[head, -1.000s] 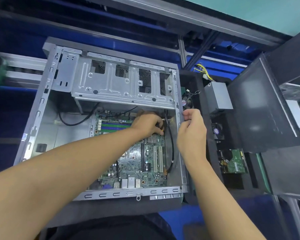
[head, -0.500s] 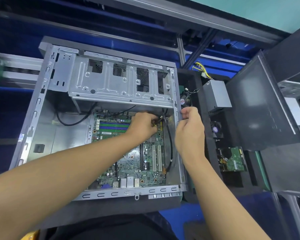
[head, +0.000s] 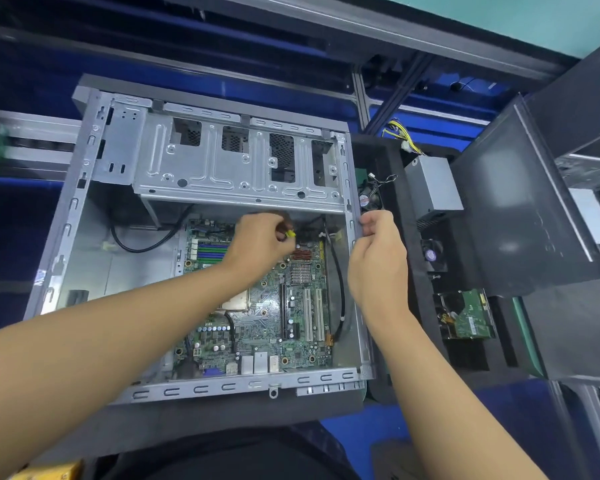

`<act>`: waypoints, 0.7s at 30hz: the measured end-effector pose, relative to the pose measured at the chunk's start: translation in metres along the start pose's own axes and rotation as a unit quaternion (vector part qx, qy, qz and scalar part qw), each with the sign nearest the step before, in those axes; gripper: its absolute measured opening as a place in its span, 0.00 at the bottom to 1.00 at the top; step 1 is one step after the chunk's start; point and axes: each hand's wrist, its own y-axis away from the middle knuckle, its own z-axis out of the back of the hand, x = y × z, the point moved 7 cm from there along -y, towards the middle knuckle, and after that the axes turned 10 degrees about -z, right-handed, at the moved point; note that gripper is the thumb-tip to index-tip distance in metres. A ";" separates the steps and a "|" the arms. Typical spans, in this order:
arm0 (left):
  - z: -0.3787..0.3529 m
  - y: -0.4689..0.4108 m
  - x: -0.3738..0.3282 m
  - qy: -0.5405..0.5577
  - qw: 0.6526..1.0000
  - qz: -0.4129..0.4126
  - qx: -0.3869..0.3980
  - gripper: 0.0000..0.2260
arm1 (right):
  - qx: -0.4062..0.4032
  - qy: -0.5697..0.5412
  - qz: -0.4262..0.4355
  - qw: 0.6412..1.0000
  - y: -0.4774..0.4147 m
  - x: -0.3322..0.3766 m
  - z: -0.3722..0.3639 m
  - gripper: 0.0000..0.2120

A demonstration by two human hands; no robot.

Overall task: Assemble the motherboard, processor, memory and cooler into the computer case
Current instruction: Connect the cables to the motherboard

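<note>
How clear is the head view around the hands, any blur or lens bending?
Head view: wide-angle bending bows the case edges; the left hand looks slightly soft where it pinches a small yellow part; the motherboard is evenly lit; soft glare on the side panel.

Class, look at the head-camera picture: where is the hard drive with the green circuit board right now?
The hard drive lies outside the computer case, to its right in a black foam tray, below a small fan.

You have one open grey metal computer case (head: 201,161) holding one green motherboard (head: 267,306), two white expansion slots (head: 313,315) on it, and two bare hands. At right lie one grey power supply box (head: 433,185) and one green-boarded hard drive (head: 468,317).
</note>
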 end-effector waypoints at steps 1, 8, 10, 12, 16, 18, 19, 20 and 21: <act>0.003 -0.002 0.011 -0.007 0.999 0.031 0.005 0.12 | 0.000 -0.003 0.000 1.000 0.000 0.000 0.000 0.14; -0.029 -0.008 0.006 -0.048 0.995 0.007 0.093 0.07 | 0.002 0.000 -0.003 1.000 0.000 0.001 0.000 0.14; -0.041 -0.011 0.000 -0.080 0.992 0.002 0.092 0.08 | 0.004 -0.001 -0.002 1.000 0.001 0.001 0.000 0.14; -0.048 -0.013 -0.004 -0.124 0.989 -0.002 0.079 0.10 | 0.005 -0.002 -0.002 1.000 0.001 0.002 0.000 0.14; -0.056 -0.018 -0.010 -0.116 0.991 -0.007 0.064 0.05 | 0.005 -0.006 -0.004 1.000 0.001 0.001 0.001 0.14; -0.061 -0.020 -0.015 -0.113 0.991 -0.014 0.066 0.03 | 0.003 -0.009 -0.003 1.000 0.001 0.001 0.001 0.15; -0.063 -0.020 -0.016 -0.115 0.991 -0.015 0.068 0.03 | 0.002 -0.011 -0.003 1.000 0.001 0.001 0.001 0.15; -0.066 -0.021 -0.016 -0.116 0.991 -0.014 0.068 0.02 | 0.003 -0.012 -0.002 1.000 0.001 0.001 0.001 0.15; -0.067 -0.021 -0.016 -0.116 0.991 -0.014 0.067 0.02 | 0.004 -0.013 0.000 1.000 0.001 0.001 0.001 0.15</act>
